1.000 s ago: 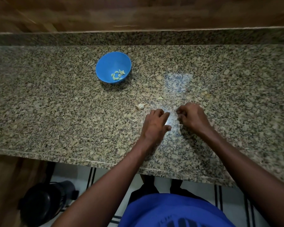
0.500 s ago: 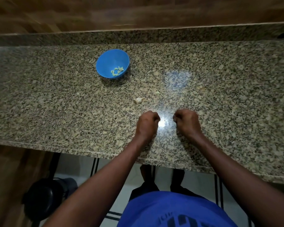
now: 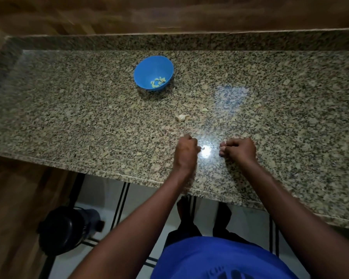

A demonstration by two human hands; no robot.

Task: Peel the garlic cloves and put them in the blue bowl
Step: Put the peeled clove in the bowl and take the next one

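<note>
The blue bowl (image 3: 143, 77) stands at the back middle of the granite counter and holds several peeled garlic cloves (image 3: 158, 82). One pale unpeeled garlic clove (image 3: 181, 117) lies on the counter between the bowl and my hands. A scrap of skin (image 3: 205, 110) lies just right of it. My left hand (image 3: 186, 152) rests on the counter near the front edge with its fingers curled into a fist, and nothing shows in it. A short gap to its right, my right hand (image 3: 239, 150) is also curled. A small pale bit of garlic shows pinched at its fingertips.
The granite counter (image 3: 79, 117) runs the full width, with a raised granite ledge (image 3: 189, 42) and a wooden wall behind it. A bright glare spot lies between my hands. Below the front edge are a tiled floor and a black appliance (image 3: 65, 230) at lower left.
My left hand's fingers have curled from flat into a fist. Both hands have drawn slightly apart and toward the front edge. The view has shifted, so the bowl sits nearer the centre.
</note>
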